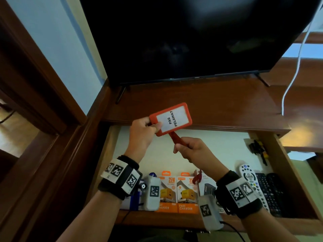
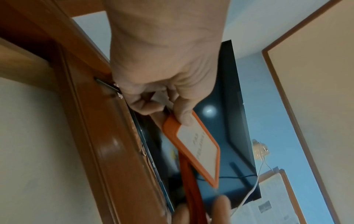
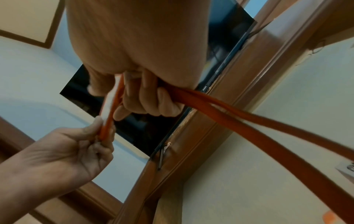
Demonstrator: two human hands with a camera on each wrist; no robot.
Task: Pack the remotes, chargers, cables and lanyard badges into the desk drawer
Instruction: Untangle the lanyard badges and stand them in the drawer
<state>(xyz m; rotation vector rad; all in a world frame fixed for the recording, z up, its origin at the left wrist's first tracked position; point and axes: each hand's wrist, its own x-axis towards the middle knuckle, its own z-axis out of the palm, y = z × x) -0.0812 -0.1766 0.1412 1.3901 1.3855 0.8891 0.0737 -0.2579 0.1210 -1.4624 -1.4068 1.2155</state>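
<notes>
An orange badge holder (image 1: 172, 117) with a white card reading "PAS PELAWAT" hangs in the air above the open desk drawer (image 1: 295, 175). My left hand (image 1: 142, 130) pinches its left edge between thumb and fingers (image 2: 182, 112). My right hand (image 1: 189, 148) grips the red lanyard strap (image 1: 176, 137) just below the badge; the strap (image 3: 258, 128) trails off past my wrist. In the drawer's front row lie two orange charger boxes (image 1: 176, 194), a white remote (image 1: 251, 182) and two black remotes (image 1: 271, 193).
A dark TV screen (image 1: 192, 37) stands on the desk top (image 1: 201, 103) behind the drawer. A white cable (image 1: 295, 72) hangs at the right. A small black item (image 1: 258, 147) lies in the drawer's right rear corner. A blue-and-white item (image 1: 132, 199) sits at front left.
</notes>
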